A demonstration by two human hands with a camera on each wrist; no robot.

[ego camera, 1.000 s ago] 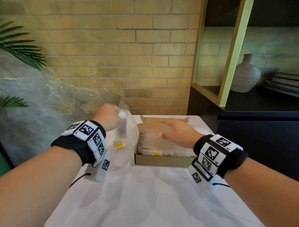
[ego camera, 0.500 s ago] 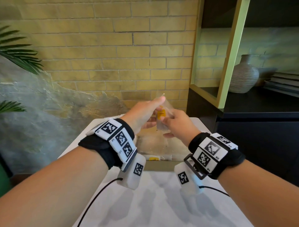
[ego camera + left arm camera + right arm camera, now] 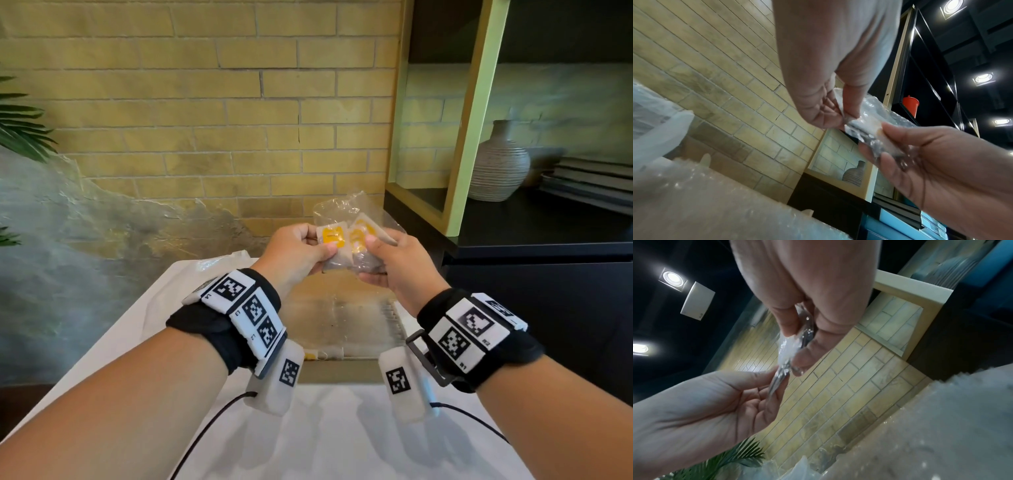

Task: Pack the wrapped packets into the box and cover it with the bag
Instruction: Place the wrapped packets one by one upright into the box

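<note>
Both hands hold one clear wrapped packet [image 3: 346, 236] with two yellow-labelled pieces inside, in the air above the box. My left hand [image 3: 320, 251] pinches its left side between thumb and fingers. My right hand [image 3: 371, 246] pinches its right side. The left wrist view shows the crinkled packet [image 3: 869, 128] between the two hands. In the right wrist view the packet [image 3: 787, 350] is edge-on. Below them the cardboard box [image 3: 342, 371] stands open on the white table, with bubble-wrapped packets [image 3: 342, 315] lying inside. The clear bag [image 3: 219, 263] lies on the table left of the box.
The brick wall [image 3: 205, 137] stands right behind the table. At the right is a dark cabinet [image 3: 531, 291] with a green-framed shelf [image 3: 469, 120] and a ribbed vase [image 3: 498, 168]. Palm leaves [image 3: 20, 130] hang at the far left. Bare white tabletop [image 3: 342, 438] lies in front of the box.
My left hand came in from the left of the box and my right hand lifted off the box's contents. Both now hold the packet together, higher above the box.
</note>
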